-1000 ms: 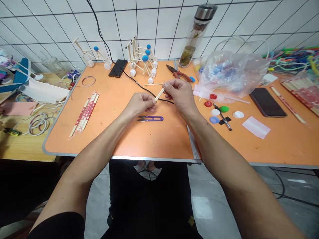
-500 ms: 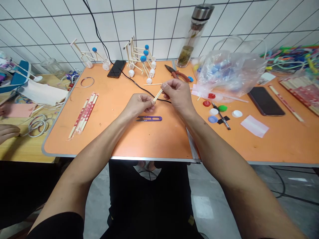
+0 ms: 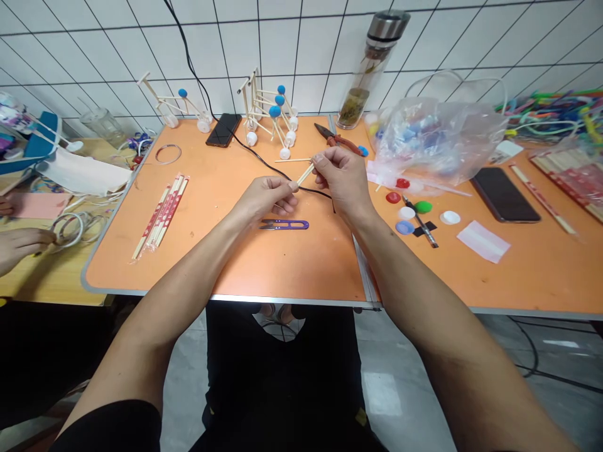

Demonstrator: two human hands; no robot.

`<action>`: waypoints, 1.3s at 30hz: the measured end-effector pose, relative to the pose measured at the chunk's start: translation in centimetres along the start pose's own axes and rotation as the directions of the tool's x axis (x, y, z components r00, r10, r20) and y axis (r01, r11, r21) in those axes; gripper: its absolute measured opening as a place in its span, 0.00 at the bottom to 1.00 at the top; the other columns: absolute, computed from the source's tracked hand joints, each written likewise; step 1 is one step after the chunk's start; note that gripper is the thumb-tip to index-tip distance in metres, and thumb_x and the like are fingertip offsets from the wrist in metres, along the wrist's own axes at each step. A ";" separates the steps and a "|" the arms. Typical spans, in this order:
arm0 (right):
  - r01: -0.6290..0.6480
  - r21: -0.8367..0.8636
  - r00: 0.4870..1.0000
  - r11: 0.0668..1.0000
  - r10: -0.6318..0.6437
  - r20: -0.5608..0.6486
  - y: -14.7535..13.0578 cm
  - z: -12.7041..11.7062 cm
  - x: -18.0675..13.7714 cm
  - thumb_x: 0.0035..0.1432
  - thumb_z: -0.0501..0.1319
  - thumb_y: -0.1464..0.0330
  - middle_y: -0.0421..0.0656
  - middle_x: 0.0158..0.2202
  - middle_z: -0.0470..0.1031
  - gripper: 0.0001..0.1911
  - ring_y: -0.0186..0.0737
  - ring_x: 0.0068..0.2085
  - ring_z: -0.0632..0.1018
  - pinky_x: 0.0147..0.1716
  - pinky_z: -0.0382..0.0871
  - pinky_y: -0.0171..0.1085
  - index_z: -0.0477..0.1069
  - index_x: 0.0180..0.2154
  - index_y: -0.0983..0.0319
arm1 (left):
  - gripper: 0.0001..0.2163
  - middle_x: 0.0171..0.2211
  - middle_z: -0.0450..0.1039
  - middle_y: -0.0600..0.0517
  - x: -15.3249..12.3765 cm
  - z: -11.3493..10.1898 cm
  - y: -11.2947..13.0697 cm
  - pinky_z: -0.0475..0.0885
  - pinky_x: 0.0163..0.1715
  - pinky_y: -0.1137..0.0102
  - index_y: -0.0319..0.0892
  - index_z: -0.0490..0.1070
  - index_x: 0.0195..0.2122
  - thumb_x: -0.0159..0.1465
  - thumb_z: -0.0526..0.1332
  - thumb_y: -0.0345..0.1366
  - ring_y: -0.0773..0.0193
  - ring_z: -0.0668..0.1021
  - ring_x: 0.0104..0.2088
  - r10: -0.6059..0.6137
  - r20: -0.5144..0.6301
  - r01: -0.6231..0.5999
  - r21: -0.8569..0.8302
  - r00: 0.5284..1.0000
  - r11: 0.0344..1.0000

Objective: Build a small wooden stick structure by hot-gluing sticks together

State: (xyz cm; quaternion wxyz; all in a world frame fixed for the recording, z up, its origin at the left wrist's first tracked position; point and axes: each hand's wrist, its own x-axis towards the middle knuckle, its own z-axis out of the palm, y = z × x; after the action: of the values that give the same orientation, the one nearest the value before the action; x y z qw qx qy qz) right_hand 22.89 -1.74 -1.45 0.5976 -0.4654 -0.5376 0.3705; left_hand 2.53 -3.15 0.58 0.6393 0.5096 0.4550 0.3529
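Observation:
Over the middle of the orange table, a short pair of pale wooden sticks (image 3: 305,175) slants between my two hands. My right hand (image 3: 343,179) pinches their upper end between thumb and fingers. At the lower end, the thumb and forefinger of my left hand (image 3: 271,196) close on the stick tips. Just below my hands lie purple thread snips (image 3: 285,225). Another thin wooden stick (image 3: 293,160) rests on the table behind the pair. Stick frames with blue caps and white wheels (image 3: 271,113) stand farther back, with a smaller one (image 3: 176,107) to their left.
Wrapped chopsticks (image 3: 162,216) lie left, pliers (image 3: 336,137) behind my right hand. A black cable (image 3: 264,162) crosses the table. Bottle caps (image 3: 405,227), a pen (image 3: 421,223), a phone (image 3: 505,194), a plastic bag (image 3: 438,135) and a tall glass bottle (image 3: 372,72) occupy the right. A co-worker's hand (image 3: 26,247) touches white cord.
The view has shifted slightly. My right hand has turned a little, and the sticks slant at a lower angle. The co-worker's hand at the left has moved right to the cord.

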 end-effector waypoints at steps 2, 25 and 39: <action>0.015 0.004 1.000 1.000 -0.015 0.012 -0.1 0.0 0.0 0.62 0.80 0.42 0.37 0.30 0.79 0.27 0.32 0.28 0.77 0.26 0.73 0.32 0.77 0.34 0.56 | 0.11 0.29 0.84 0.49 0.2 -0.1 0.0 0.77 0.29 0.75 0.39 0.82 0.37 0.78 0.70 0.38 0.69 0.82 0.25 -0.064 0.003 0.064 -0.049 0.998 0.997; -0.090 0.089 0.970 0.992 0.068 0.233 -0.8 0.9 -0.7 0.49 0.81 0.32 0.37 0.30 0.80 0.36 0.33 0.27 0.76 0.26 0.73 0.34 0.77 0.34 0.55 | 0.06 0.36 0.89 0.46 0.3 -0.7 0.5 0.82 0.36 0.73 0.38 0.85 0.38 0.73 0.74 0.34 0.67 0.86 0.30 -0.120 0.132 0.150 -0.254 0.984 0.955; -0.072 0.114 0.965 0.991 0.040 0.260 -0.9 1.1 -0.8 0.50 0.82 0.35 0.37 0.29 0.79 0.34 0.32 0.27 0.75 0.26 0.73 0.33 0.78 0.33 0.56 | 0.09 0.33 0.86 0.47 0.2 -0.6 0.4 0.82 0.36 0.73 0.36 0.83 0.36 0.76 0.68 0.28 0.67 0.85 0.29 -0.155 0.153 0.196 -0.302 0.976 0.933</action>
State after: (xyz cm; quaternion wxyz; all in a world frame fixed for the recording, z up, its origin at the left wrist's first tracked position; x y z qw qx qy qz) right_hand 21.62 -2.59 -0.85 0.5395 -0.3911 -0.5734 0.4766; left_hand 2.02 -2.65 0.93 0.7691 0.3794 0.3949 0.3295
